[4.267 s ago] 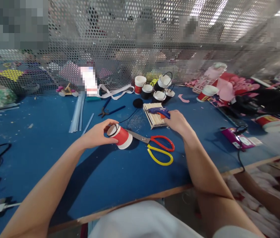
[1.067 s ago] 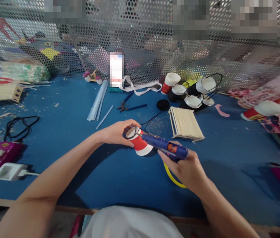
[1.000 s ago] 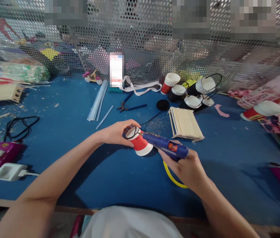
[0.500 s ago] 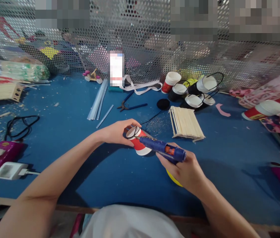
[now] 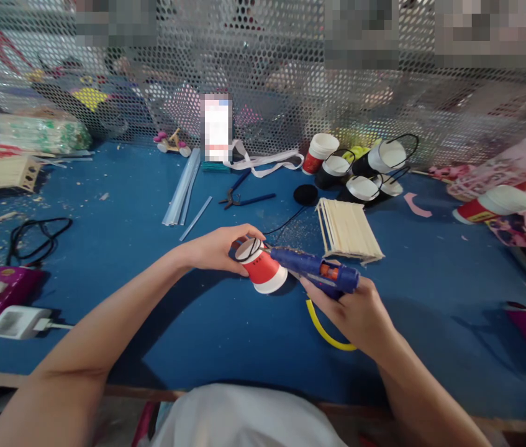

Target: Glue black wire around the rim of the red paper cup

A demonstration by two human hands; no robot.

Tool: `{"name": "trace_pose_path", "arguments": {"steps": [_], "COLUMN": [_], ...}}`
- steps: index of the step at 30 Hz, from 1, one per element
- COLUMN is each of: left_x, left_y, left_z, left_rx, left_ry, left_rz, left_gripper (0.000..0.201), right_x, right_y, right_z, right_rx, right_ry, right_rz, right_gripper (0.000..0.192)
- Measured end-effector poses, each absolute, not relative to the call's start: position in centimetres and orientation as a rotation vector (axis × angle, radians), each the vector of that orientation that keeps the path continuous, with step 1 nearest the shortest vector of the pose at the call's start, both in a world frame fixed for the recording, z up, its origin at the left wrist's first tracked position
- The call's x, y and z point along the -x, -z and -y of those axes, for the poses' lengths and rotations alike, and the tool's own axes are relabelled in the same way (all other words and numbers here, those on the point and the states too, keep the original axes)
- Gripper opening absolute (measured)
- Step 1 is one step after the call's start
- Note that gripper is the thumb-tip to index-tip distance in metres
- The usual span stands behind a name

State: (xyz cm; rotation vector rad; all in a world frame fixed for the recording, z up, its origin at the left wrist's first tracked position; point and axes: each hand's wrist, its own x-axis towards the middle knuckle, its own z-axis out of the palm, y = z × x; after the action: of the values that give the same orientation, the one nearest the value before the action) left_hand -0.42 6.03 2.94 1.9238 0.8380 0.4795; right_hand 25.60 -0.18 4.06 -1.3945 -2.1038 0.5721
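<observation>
My left hand (image 5: 225, 248) is closed round the far side of a red and white paper cup (image 5: 265, 270), which lies tilted over the table. A black cord (image 5: 254, 248) crosses the cup's upper end and trails off to a black ball of cord (image 5: 305, 194). In my right hand (image 5: 360, 310) is a blue glue gun (image 5: 313, 267), its nozzle close to the cup's upper rim; whether it touches, I cannot tell. A curved yellow strip (image 5: 323, 330) shows below my right hand, partly hidden by it.
Behind the hands lie pliers (image 5: 244, 200), clear glue sticks (image 5: 183, 189) and a stick panel (image 5: 352, 230). Several cups with black handles (image 5: 362, 189) stand back right, near a perforated metal screen (image 5: 263, 74). A purple power strip (image 5: 11, 285) is at left.
The glue gun and my right hand have shifted slightly right and up, uncovering more of the cup and of the yellow strip. My left hand keeps its hold on the cup.
</observation>
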Motion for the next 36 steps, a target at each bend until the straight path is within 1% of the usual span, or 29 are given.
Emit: {"name": "trace_pose_path", "arguments": {"steps": [3, 10, 15, 23, 29, 36], "left_x": [0.46, 0.45, 0.51, 0.46, 0.47, 0.46], "left_y": [-2.89, -2.98, -2.94, -2.93, -3.08, -3.03], "left_z": [-6.06, -5.98, -6.05, -6.04, -5.95, -5.97], "left_rx": [-1.937, -1.909, -1.955, -1.973, -1.996, -2.005], "left_ry": [-0.476, -0.456, -0.486, -0.479, -0.477, -0.469], "left_rz": [-0.832, -0.857, -0.816, -0.823, -0.824, -0.833], "left_gripper": [0.061, 0.06, 0.058, 0.058, 0.057, 0.057], "right_x": [-25.66, -25.61, -25.54, -25.24, -25.18, -25.42], "right_y": [-4.33, -4.03, -4.17, -4.43, -4.74, -4.29], "right_z": [0.18, 0.26, 0.11, -0.18, -0.11, -0.22], "right_rx": [1.433, 1.34, 1.451, 1.479, 1.447, 1.442], "right_ry": [-0.579, -0.576, -0.571, -0.608, -0.643, -0.627], "right_rz": [2.1, 2.134, 2.08, 2.024, 2.055, 2.053], "right_gripper": [0.016, 0.013, 0.018, 0.025, 0.019, 0.019]}}
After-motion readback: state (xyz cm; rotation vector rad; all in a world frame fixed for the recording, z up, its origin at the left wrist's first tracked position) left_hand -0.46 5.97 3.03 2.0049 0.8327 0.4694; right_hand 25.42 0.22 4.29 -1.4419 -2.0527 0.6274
